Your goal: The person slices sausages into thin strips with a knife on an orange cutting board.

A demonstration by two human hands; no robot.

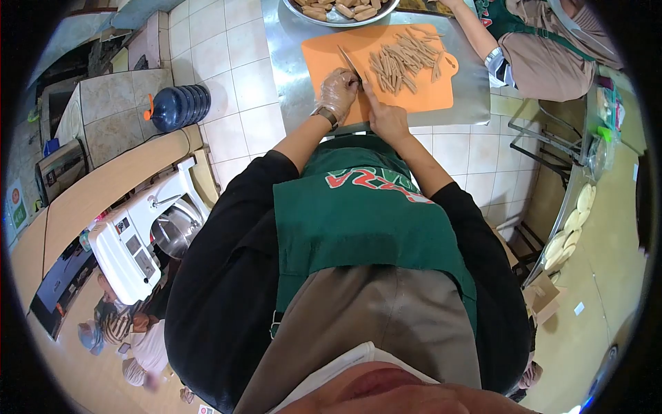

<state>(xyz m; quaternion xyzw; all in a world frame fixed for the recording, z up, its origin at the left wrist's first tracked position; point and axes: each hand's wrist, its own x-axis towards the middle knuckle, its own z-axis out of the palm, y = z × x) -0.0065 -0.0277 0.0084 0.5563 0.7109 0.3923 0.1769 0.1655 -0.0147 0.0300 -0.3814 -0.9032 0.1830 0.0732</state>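
My left hand [336, 95], in a clear plastic glove with a watch at the wrist, is closed on the orange cutting board [324, 58]. Its fingertips press close to the knife, and whatever they hold is hidden. My right hand [388, 121] is bare and closed around the knife's handle, its index finger stretched along toward the blade. The knife [348, 61] points away and to the left, passing beside my left fingertips. Light-brown cut strips [403, 62] lie in a loose pile on the board's right half.
A metal bowl [394, 5] of larger brown pieces stands at the steel table's [289, 69] far edge. Another person's arm [472, 31] reaches in at the right. A blue water jug [181, 108] lies on the left, near a white stand mixer [131, 234].
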